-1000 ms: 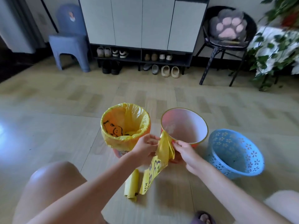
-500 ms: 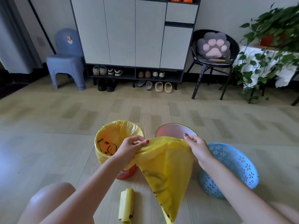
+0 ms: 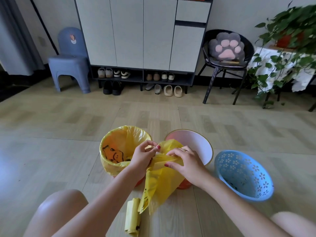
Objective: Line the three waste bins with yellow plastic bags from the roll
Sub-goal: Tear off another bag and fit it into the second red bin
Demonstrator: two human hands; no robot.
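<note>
Setting: a pale wood-look floor (image 3: 51,151), smooth and slightly glossy, seen from a camera on the person's head looking down past bare knees.
Left bin (image 3: 125,149): round, already lined; a thin, crinkled yellow plastic liner folds over its rim, with a black cartoon print inside.
Middle bin (image 3: 196,146): round, smooth, pale pinkish inside with a thin gold-coloured rim and an orange base; unlined, standing just right of the lined bin.
Right bin (image 3: 244,175): light blue plastic, round, walls pierced with small flower-shaped holes; tilted toward the camera, beside the middle bin, unlined.
Loose bag (image 3: 164,178): thin, translucent yellow film, wrinkled and bunched at its upper edge, hanging down in front of the middle bin to the floor.
Left hand (image 3: 145,156): fingers curled, pinching the bag's gathered upper edge between thumb and fingertips; red nail polish shows.
Right hand (image 3: 184,159): palm down, fingers bent over the same edge, gripping the film close beside the left hand; a ring is on one finger.
Roll of bags (image 3: 132,218): a soft, pale yellow cylinder lying on the floor near the knees, just below the hanging bag's bottom corner.
Background: a tall grey-white cabinet (image 3: 142,31) with shoes in an open shelf beneath it, a blue plastic stool (image 3: 70,64), a black chair with a paw-shaped cushion (image 3: 226,47), and a trailing green plant (image 3: 289,31).
</note>
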